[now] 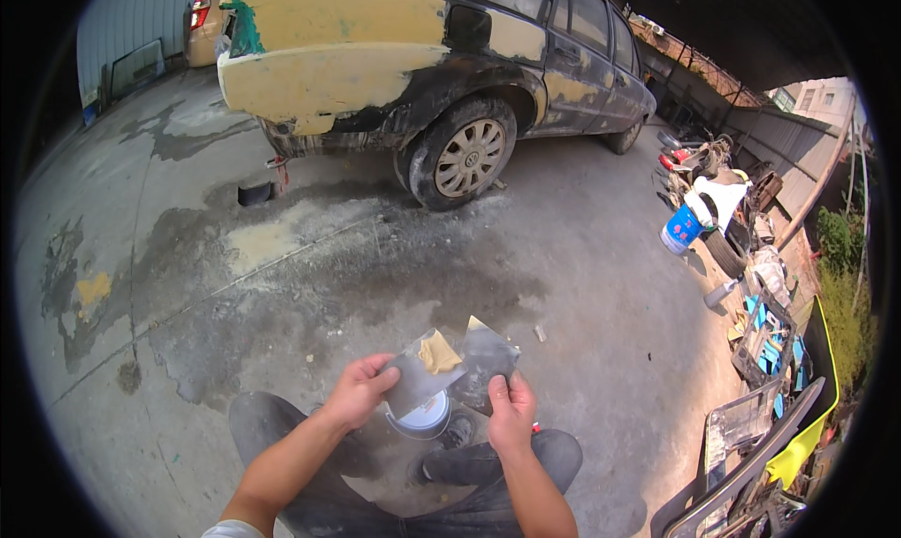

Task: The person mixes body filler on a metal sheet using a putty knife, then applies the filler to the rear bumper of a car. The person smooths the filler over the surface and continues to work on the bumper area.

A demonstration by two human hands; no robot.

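Note:
My left hand (360, 390) grips a thin grey putty spreader (413, 386) by its left edge, thumb on top. A lump of tan-yellow putty (438, 354) sits on that spreader. In my right hand (511, 414) is a second, darker grey putty spreader (488, 358), pinched at its lower corner, with a tan smear at its far tip. The two spreaders are close together, at about knee height. Below them a round tin (424, 420) with a pale lid stands on the ground between my feet, partly hidden by the left spreader.
A car (338, 78) covered in tan filler patches stands ahead, its rear wheel (469, 158) facing me. At right lie a blue-and-white bucket (682, 228), a tyre (727, 252), car parts and a yellow panel (805, 444). A black scrap (254, 195) rests near the bumper.

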